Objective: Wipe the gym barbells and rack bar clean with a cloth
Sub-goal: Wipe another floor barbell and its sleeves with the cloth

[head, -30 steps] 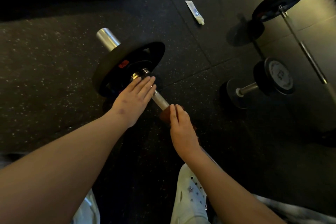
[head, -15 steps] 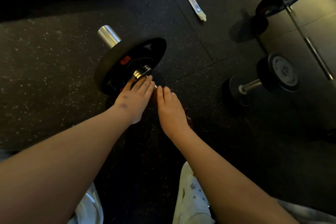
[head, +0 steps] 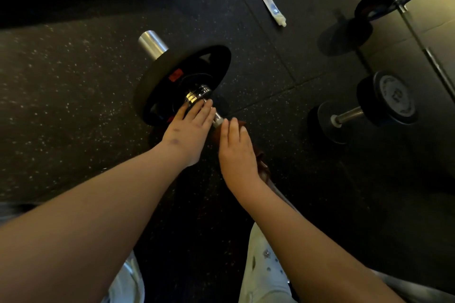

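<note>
Barbell lies on the floor, plate at 11 o'clock; left hand rests flat, fingers spread, beside the collar; right hand presses a reddish cloth around the shaft.

Near barbell lies on the floor, running diagonally from upper left twd the bottom centre; only a short bit of chrome shaft shows, w/ ribbed shiny collar at the plate. Black plate stands on edge, red label on its face; bare silver sleeve end sticks out beyond it, upper left. Cloth is reddish-brown, wrapped on the shaft just below the exposed bit, mostly hidden. 2nd barbell lies far right, thin bar running down-right, black plate tilted at its top end.
</note>
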